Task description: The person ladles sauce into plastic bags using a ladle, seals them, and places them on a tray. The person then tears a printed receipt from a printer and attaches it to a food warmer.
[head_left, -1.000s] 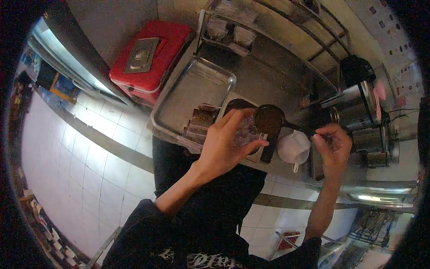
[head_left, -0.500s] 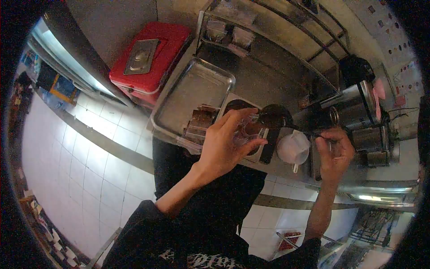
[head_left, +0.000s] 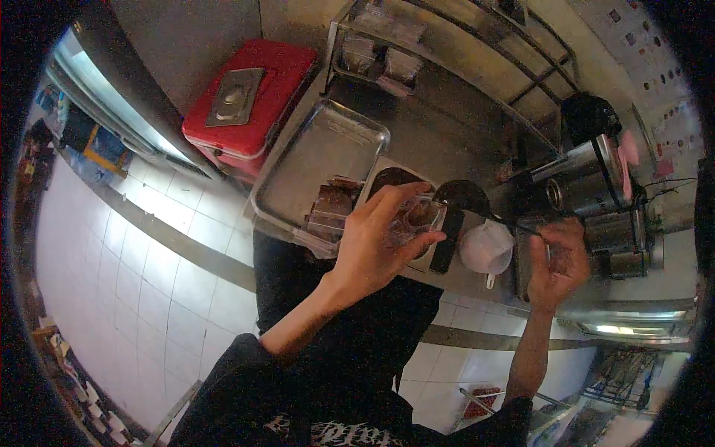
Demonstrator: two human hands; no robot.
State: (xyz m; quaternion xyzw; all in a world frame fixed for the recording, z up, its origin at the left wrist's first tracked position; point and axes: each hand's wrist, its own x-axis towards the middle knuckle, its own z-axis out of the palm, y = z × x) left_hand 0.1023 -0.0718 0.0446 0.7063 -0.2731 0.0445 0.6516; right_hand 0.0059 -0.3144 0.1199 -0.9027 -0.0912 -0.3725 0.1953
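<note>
My left hand (head_left: 380,227) is curled round a clear plastic bag (head_left: 418,216), thumb and fingers apart on either side of it. Beneath it is what looks like a kitchen scale (head_left: 445,252) with a black panel, mostly covered by the hand. A dark round pan or bowl (head_left: 462,197) lies just beyond. My right hand (head_left: 560,261) is closed with fingertips pinched at the end of a thin dark handle (head_left: 526,229); what the handle belongs to is unclear. Between the hands stands a white plastic jug (head_left: 486,247) with a handle toward me.
Left on the counter, a metal tray (head_left: 279,175) holds several bagged brown packets (head_left: 330,211). A red cooler box (head_left: 257,93) stands behind it. More packets (head_left: 402,65) sit in the wire rack (head_left: 447,71). Steel appliances (head_left: 585,179) and a pink utensil (head_left: 628,149) are at right.
The bag in my left hand has turned so its rim faces more to the right. My right hand has shifted slightly downward, and the dark handle shows more clearly.
</note>
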